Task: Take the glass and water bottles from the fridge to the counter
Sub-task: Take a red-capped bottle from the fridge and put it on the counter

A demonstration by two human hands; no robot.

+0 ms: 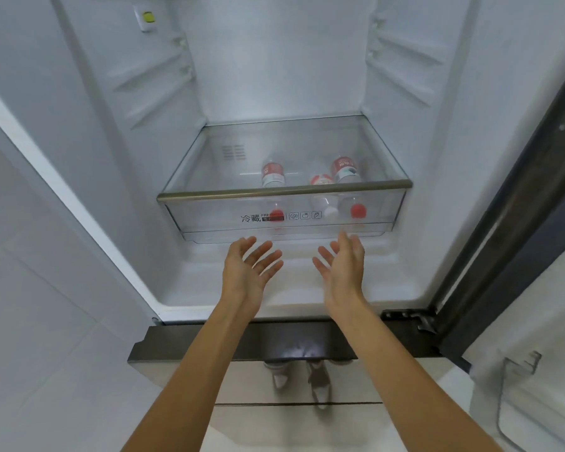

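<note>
Two bare forearms, no sleeves, no watch or rings on left hand (249,272) or right hand (341,272). Light socks or shoes (317,380) on feet, blurred.

The fridge (274,76) is open and fills the middle and top of the frame. A clear drawer (284,190) sits low in the fridge, near the middle of the frame. Three bottles lie inside the drawer. The left bottle (272,175) lies apart from the others. The middle bottle (321,181) and the right bottle (345,171) lie just beside each other. The left hand (247,265) and the right hand (343,265) are below the drawer, in front of it, side by side and apart. The fridge door (516,203) stands at the right edge.
</note>
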